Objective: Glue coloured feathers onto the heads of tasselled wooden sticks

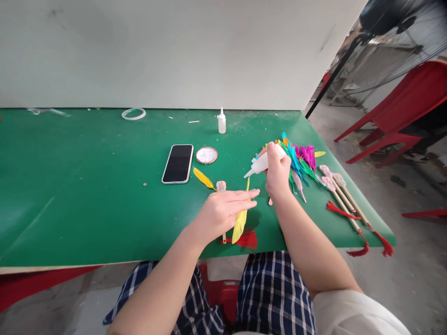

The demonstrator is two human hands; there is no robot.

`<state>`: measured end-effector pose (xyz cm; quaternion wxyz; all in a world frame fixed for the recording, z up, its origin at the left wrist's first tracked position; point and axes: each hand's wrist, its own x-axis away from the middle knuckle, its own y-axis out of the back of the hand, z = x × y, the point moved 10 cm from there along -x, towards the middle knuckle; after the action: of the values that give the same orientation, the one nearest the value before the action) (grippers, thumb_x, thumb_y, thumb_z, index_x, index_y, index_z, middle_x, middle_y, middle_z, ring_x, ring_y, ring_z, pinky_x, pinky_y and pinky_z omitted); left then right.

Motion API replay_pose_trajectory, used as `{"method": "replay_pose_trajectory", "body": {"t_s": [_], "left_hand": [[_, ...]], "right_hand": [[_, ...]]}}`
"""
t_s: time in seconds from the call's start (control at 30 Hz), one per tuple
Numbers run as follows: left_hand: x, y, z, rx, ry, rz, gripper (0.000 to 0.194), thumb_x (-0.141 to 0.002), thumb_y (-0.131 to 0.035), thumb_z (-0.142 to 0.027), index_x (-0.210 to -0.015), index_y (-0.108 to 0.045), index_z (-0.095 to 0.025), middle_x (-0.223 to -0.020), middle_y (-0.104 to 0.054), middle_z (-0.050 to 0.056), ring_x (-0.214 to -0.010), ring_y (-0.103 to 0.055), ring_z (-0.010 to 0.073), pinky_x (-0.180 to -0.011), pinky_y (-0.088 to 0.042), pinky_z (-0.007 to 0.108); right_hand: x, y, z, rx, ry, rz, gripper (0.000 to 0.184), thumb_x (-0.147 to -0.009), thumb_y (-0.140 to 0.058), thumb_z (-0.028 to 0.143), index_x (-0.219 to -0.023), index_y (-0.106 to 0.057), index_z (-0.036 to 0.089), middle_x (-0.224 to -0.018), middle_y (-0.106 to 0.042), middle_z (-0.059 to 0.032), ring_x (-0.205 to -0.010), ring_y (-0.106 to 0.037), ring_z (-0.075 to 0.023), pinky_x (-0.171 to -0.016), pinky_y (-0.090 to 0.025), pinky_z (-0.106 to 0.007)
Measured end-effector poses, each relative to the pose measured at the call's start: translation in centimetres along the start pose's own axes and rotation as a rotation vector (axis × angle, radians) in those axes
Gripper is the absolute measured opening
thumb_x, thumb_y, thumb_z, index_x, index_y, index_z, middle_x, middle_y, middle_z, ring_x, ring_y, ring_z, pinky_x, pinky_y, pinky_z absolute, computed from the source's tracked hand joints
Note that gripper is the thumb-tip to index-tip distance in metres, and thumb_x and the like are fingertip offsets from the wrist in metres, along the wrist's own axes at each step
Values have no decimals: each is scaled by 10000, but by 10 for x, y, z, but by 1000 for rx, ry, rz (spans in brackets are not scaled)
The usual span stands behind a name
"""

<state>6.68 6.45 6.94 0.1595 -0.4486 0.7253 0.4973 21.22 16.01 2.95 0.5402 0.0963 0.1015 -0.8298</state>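
The left hand (226, 209), above a tasselled stick (224, 237), holds a yellow feather (240, 223); the right hand (278, 170) tilts a white bottle (260, 164), its nozzle (247, 175) right by the quill (248, 183). On the green table (87, 186), 3 more sticks (354, 203) lie near colourful feathers (296, 163); a phone (177, 164) rests beside a round disc (206, 155).

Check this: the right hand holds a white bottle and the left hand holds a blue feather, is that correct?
Not quite: the feather in the left hand is yellow, not blue, as the head view shows. The right hand does hold a white bottle.
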Motion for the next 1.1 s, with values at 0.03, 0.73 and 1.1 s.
{"method": "replay_pose_trajectory", "body": {"t_s": [0.03,0.73,1.1], "left_hand": [[0,1,-1,13,0,-5,262,-797,-468,-5,-910,-666,-133,-1053,-657,107,-951,-634,144,-812,-543,266],[36,57,87,116,780,-318,277,-781,-578,-339,-1006,-652,-195,-864,-708,36,-619,-666,129,-449,-482,170],[47,52,115,-34,886,-206,302,-760,-556,-423,-833,-706,-171,-705,-657,34,-546,-528,110,-462,-377,205]], "right_hand": [[0,-1,0,28,-2,9,425,-741,-490,573,-574,-545,186,-497,-461,32,-447,-425,-79,-448,-351,-235],[2,-41,-41,21,-181,392,420,-600,-674,270,-997,-548,223,-968,-618,-15,-911,-569,-155,-823,-440,-305],[0,-46,-66,486,-53,414,366,-625,-653,339,-904,-442,231,-881,-661,0,-726,-598,-151,-733,-454,-345]]}}
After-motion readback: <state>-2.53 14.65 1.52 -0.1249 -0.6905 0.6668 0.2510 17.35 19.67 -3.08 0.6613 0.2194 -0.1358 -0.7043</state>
